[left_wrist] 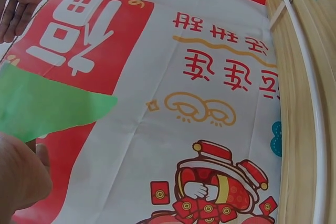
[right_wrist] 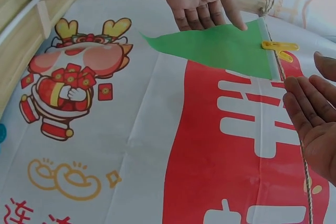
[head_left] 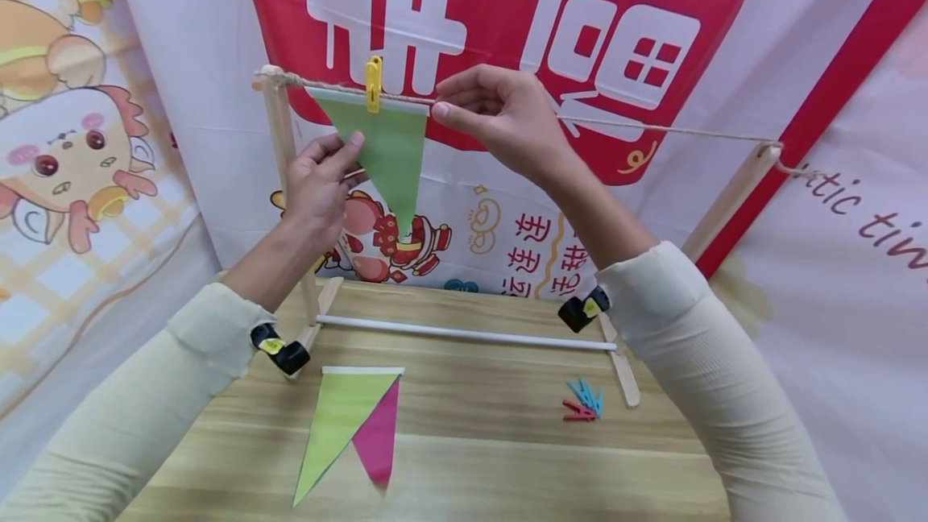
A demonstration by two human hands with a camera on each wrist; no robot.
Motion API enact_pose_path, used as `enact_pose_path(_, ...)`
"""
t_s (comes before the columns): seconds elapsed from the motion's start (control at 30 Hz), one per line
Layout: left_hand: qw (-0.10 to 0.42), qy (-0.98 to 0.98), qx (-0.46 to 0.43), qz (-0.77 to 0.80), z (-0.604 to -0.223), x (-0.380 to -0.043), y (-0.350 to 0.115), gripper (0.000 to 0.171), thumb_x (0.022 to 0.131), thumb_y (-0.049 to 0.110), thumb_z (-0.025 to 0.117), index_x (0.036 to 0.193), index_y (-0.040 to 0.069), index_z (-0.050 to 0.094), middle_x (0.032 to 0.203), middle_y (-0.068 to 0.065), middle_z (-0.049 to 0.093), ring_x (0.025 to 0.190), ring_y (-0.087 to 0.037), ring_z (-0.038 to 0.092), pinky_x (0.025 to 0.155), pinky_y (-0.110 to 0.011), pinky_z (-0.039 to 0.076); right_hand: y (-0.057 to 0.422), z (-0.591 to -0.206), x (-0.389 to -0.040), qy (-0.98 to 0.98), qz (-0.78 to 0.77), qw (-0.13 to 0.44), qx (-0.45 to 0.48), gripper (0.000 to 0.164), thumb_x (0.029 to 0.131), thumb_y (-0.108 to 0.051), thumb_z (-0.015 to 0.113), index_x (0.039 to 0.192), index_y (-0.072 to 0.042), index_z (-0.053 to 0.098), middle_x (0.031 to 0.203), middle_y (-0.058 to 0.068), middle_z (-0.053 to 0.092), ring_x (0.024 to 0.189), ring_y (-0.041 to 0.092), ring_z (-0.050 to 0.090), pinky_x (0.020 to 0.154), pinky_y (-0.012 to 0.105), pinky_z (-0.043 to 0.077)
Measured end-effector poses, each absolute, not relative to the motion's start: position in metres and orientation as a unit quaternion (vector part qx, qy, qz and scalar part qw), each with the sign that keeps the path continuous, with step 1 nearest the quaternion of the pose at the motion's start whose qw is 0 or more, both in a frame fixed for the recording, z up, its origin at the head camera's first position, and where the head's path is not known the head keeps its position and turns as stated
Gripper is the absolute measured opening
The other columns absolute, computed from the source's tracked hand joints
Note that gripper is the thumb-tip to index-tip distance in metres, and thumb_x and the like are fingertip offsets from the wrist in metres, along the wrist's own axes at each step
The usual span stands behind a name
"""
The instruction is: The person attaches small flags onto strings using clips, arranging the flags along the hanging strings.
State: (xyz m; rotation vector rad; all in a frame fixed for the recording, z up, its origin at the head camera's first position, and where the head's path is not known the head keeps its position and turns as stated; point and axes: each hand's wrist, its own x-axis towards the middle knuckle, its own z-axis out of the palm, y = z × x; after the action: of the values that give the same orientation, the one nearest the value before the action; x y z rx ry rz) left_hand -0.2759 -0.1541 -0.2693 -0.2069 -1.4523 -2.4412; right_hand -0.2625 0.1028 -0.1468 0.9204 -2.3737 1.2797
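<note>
A green pennant (head_left: 395, 143) with a white top strip hangs from a twine line (head_left: 674, 130), clipped by a yellow clothespin (head_left: 373, 84). My left hand (head_left: 322, 184) holds the pennant's left edge, thumb in front and fingers behind the paper. By the pennant's upper right corner is my right hand (head_left: 507, 115), its fingertips right at the twine. In the right wrist view the right hand's fingers (right_wrist: 310, 106) are extended and the thumb is apart from them. The left wrist view shows the pennant's tip (left_wrist: 100, 103) pointing away from the left hand.
Wooden posts (head_left: 732, 204) carry the twine, joined low down by a white rod (head_left: 464, 333). On the wooden table (head_left: 507, 474) lie a yellow-green pennant (head_left: 337, 409) overlapping a magenta pennant (head_left: 379, 437), and several blue and red clothespins (head_left: 583, 401). A printed cloth (head_left: 464, 176) hangs behind.
</note>
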Motion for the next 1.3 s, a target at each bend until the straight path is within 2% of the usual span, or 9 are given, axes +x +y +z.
enact_pose_path(0.27,0.136,-0.509,-0.085,-0.846,-0.273,-0.275,-0.156,0.025,0.105,0.024,0.083,0.123,0.012,0.070,0.114,-0.002,0.074,0.103,-0.016,0.075,0.094,-0.026,0.065,0.111,-0.162,-0.261,-0.824,0.446,0.133,0.322,0.036,0.104,-0.032,0.082,0.134,-0.012,0.080,0.127,0.004,0.084,0.107,0.015,0.081,0.096,0.028,0.067)
enact_pose_path(0.63,0.130,-0.535,-0.081,-0.831,-0.279,-0.271,-0.156,0.030,0.105,0.025,0.084,0.129,0.014,0.070,0.117,0.001,0.077,0.107,-0.016,0.075,0.094,-0.025,0.065,0.127,-0.181,-0.262,-0.832,0.439,0.124,0.316,0.040,0.103,-0.035,0.083,0.136,-0.013,0.080,0.130,0.004,0.084,0.107,0.017,0.080,0.094,0.026,0.066)
enact_pose_path(1.0,0.125,-0.558,-0.083,-0.816,-0.283,-0.269,-0.153,0.032,0.105,0.028,0.083,0.131,0.015,0.069,0.118,0.002,0.078,0.105,-0.014,0.074,0.091,-0.024,0.065,0.139,-0.200,-0.260,-0.835,0.438,0.115,0.312,0.037,0.106,-0.033,0.081,0.137,-0.013,0.080,0.125,0.005,0.084,0.100,0.020,0.079,0.086,0.024,0.065)
enact_pose_path(1.3,0.114,-0.582,-0.064,-0.803,-0.292,-0.269,-0.150,0.038,0.104,0.033,0.085,0.134,0.017,0.068,0.121,0.004,0.078,0.110,-0.013,0.074,0.099,-0.026,0.064,0.147,-0.218,-0.260,-0.836,0.434,0.107,0.318,0.035,0.107,-0.032,0.080,0.137,-0.015,0.080,0.123,0.003,0.084,0.096,0.020,0.077,0.085,0.030,0.066)
